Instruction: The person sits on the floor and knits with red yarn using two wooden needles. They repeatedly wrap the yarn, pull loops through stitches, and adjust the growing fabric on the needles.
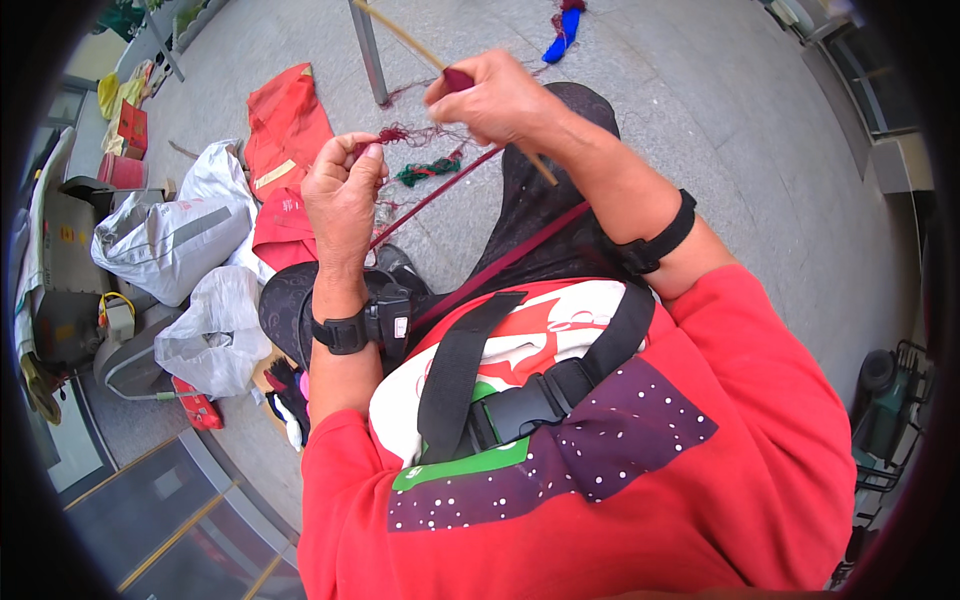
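Tangled dark red yarn (pixel 393 135) is pinched between the thumb and fingers of my left hand (pixel 346 176). My right hand (pixel 499 97) grips a thin wooden stick (pixel 409 39) with dark red yarn wound (pixel 457 79) around it. Loose strands hang between the two hands. Below them, a green skein of yarn (pixel 427 172) lies on the floor. A taut dark red band (pixel 442 193) runs past my left wrist up towards my right hand, and a wider one (pixel 510 259) crosses my lap.
White woven sacks (pixel 176 236), a red cloth (pixel 281 124) and a clear plastic bag (pixel 214 330) lie on the left. A metal post (pixel 367 52) stands ahead. Farther off is blue yarn (pixel 562 36). A green wheeled machine (pixel 885 420) sits at the right rim.
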A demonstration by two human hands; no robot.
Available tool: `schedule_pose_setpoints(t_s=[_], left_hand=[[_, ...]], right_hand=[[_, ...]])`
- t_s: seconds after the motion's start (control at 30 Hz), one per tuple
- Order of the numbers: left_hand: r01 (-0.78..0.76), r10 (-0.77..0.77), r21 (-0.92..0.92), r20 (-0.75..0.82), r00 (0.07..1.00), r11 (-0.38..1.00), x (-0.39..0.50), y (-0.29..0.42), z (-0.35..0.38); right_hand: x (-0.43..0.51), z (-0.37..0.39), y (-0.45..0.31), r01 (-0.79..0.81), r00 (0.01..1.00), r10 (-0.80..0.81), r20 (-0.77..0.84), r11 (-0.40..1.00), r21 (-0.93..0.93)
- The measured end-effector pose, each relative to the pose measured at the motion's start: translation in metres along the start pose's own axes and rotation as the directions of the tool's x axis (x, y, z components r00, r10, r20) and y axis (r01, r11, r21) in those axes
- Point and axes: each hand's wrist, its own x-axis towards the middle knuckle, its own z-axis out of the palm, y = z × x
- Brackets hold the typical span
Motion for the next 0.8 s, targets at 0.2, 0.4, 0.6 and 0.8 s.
schedule_pose_setpoints(t_s=[0.2,0.4,0.6,0.8], left_hand=[[0.004,-0.005,0.011,0.058,0.998,1.0,-0.002,0.005,0.004],[0.026,-0.026,0.003,0.066,0.997,1.0,-0.004,0.005,0.005],[-0.005,0.006,0.096,-0.009,1.0,0.995,-0.003,-0.004,-0.001],[-0.155,0.18,0.331,-0.046,0.983,0.931,-0.001,-0.021,-0.005]], right_hand=[[-0.002,0.023,0.001,0.004,0.99,-0.033,0.137,0.978,0.21],[-0.002,0.024,0.002,-0.004,0.991,-0.02,0.134,0.984,0.177],[0.002,0.019,0.008,0.18,0.979,-0.188,-0.078,0.978,-0.102],[0.004,0.014,0.02,0.316,0.903,-0.402,-0.149,0.859,-0.403]])
